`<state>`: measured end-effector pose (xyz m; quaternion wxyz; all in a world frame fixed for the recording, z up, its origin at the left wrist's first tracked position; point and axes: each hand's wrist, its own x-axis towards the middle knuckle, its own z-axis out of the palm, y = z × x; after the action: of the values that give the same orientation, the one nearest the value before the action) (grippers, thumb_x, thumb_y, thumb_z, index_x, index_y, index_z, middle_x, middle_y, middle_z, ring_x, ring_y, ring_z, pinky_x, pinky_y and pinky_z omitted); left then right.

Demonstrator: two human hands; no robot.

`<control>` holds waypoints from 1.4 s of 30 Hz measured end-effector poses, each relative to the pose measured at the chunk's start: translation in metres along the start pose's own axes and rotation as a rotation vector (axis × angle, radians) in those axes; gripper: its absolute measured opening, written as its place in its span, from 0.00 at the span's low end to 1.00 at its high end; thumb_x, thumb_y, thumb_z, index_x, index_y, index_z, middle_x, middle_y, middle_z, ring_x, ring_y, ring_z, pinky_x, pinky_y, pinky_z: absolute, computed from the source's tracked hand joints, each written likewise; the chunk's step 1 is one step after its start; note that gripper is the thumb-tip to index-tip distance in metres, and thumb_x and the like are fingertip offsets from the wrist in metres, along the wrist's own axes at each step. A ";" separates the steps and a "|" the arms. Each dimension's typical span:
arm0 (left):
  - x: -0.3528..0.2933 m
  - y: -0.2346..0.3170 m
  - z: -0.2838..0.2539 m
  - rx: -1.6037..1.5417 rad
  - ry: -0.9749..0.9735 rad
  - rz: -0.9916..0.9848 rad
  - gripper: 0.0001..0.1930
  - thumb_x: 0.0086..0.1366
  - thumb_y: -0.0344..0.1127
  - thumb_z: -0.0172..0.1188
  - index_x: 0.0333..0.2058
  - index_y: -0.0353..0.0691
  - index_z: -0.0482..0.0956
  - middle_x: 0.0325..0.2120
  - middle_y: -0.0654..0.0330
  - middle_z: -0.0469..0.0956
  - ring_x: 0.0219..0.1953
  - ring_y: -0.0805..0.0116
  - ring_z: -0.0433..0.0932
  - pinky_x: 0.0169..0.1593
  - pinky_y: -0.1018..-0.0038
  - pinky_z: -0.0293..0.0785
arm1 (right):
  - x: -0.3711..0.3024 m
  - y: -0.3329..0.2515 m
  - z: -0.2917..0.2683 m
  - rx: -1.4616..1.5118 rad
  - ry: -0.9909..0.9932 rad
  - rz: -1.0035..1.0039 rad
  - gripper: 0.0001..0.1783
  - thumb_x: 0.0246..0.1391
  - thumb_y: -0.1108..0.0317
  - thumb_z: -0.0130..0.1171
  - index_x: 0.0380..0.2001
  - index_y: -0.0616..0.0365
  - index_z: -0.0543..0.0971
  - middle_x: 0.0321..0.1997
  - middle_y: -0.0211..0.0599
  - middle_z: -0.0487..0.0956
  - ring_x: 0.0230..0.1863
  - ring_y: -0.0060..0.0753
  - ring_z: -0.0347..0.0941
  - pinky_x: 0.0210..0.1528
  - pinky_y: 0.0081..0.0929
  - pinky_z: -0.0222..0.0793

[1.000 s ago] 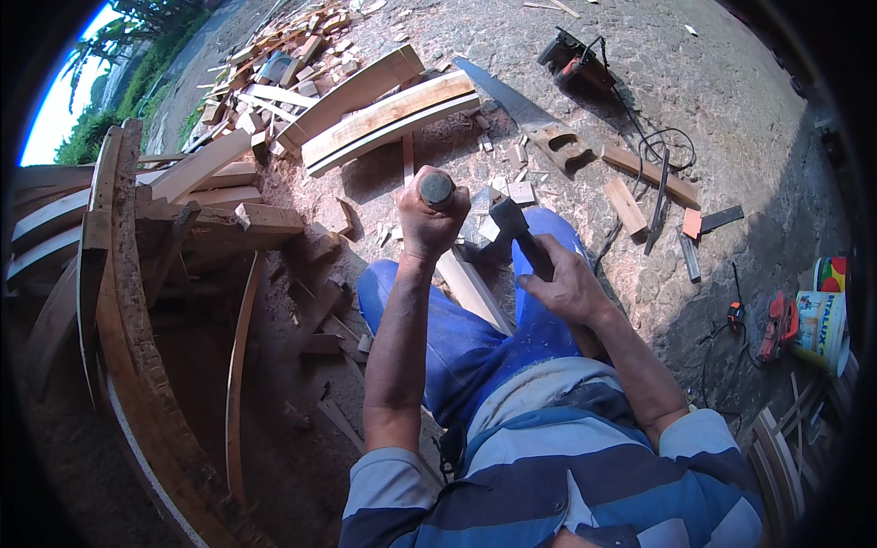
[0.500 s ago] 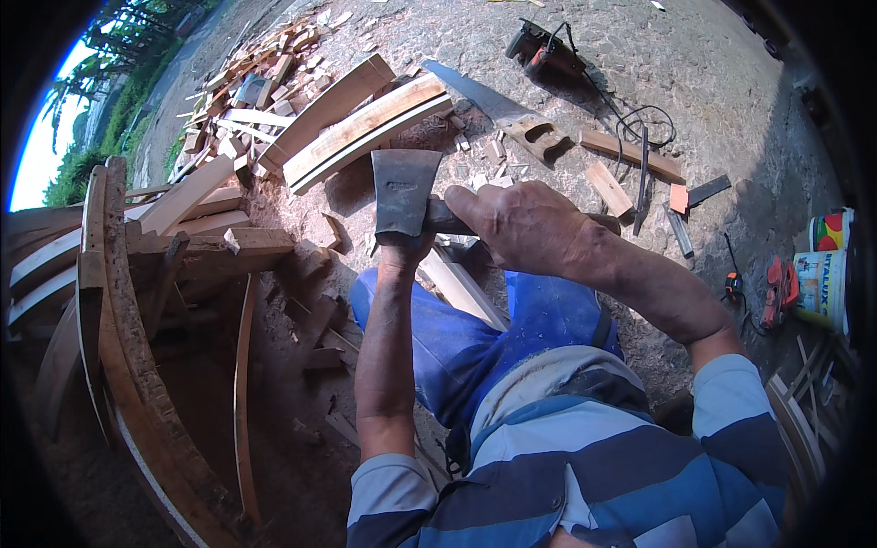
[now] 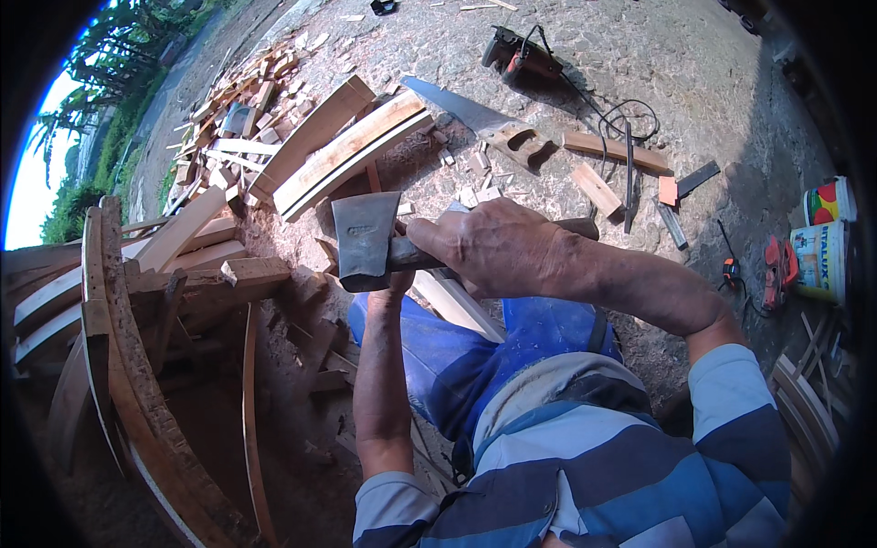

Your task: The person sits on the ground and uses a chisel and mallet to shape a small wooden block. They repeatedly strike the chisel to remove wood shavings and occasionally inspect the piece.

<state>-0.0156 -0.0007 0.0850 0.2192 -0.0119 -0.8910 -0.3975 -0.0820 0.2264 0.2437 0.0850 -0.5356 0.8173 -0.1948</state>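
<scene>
My right hand (image 3: 498,242) is wrapped round the handle of a hatchet (image 3: 364,239), just behind its head. The broad grey blade points left, and the handle's end (image 3: 585,228) sticks out past my right wrist. Behind the hatchet head, my left hand (image 3: 399,283) is mostly covered; its fingers do not show. A pale wooden board (image 3: 457,304) lies between my legs, its upper end hidden by the hatchet and my hands.
Curved timbers on a wooden support (image 3: 146,393) stand at my left. Ahead lie a heap of offcuts (image 3: 228,146), stacked curved boards (image 3: 352,151), a handsaw (image 3: 475,114) and a corded power tool (image 3: 523,57). Buckets (image 3: 818,265) and a red tool (image 3: 778,274) sit at the right.
The hatchet has moved left and lower in the picture, with my right hand still round it. The surroundings have shifted slightly as my head moved.
</scene>
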 end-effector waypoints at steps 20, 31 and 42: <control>0.031 0.045 -0.011 -0.259 0.112 -0.061 0.18 0.50 0.39 0.81 0.34 0.38 0.82 0.28 0.63 0.83 0.31 0.73 0.82 0.37 0.73 0.78 | -0.029 0.018 0.035 0.391 0.158 0.249 0.23 0.53 0.71 0.62 0.53 0.58 0.70 0.32 0.56 0.83 0.37 0.60 0.84 0.41 0.51 0.80; 0.026 0.041 0.000 -0.300 0.072 -0.070 0.14 0.54 0.32 0.73 0.37 0.35 0.83 0.32 0.61 0.85 0.36 0.73 0.83 0.42 0.73 0.78 | -0.030 0.021 0.044 0.479 0.173 0.284 0.25 0.51 0.68 0.62 0.52 0.58 0.67 0.34 0.58 0.83 0.39 0.64 0.83 0.43 0.54 0.80; 0.055 0.029 -0.005 -0.259 0.084 -0.103 0.07 0.58 0.29 0.71 0.30 0.37 0.81 0.25 0.64 0.83 0.29 0.78 0.80 0.36 0.76 0.77 | -0.030 0.025 0.031 0.465 0.151 0.248 0.22 0.54 0.70 0.62 0.51 0.59 0.69 0.32 0.57 0.83 0.37 0.61 0.84 0.40 0.51 0.80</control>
<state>-0.0575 0.0073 0.1302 0.2322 0.0221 -0.8216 -0.5202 -0.0795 0.2557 0.2028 0.1676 -0.3816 0.8139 -0.4048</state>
